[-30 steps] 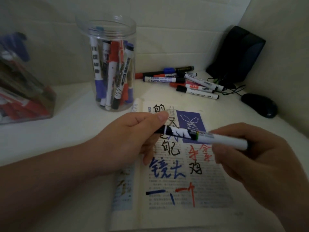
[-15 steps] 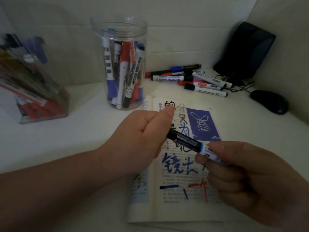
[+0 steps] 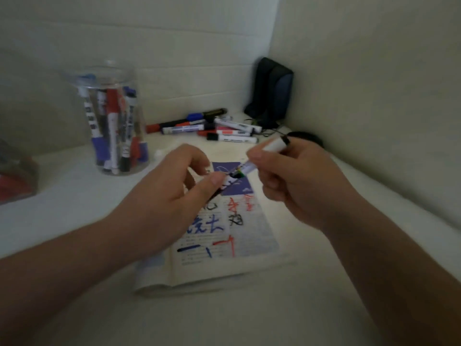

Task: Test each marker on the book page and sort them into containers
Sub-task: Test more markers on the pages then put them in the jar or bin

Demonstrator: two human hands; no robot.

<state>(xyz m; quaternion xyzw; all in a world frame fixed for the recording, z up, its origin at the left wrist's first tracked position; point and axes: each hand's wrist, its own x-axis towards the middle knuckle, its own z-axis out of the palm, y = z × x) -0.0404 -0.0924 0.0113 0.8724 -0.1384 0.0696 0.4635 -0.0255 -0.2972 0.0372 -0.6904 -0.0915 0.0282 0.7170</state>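
Marker (image 3: pixel 270 148) has swung from level to tilted, raised over the book (image 3: pixel 249 236). Right hand (image 3: pixel 299 181) grip wraps the white barrel. Left hand (image 3: pixel 174 193) grip pinches its dark end. Seam blurred. Likely uncapping; test stroke still due.

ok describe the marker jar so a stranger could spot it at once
Start at the open book on the white table. Behind its left corner stands the jar: tall, round and clear, with markers upright inside, unlike the loose markers lying flat to its right.
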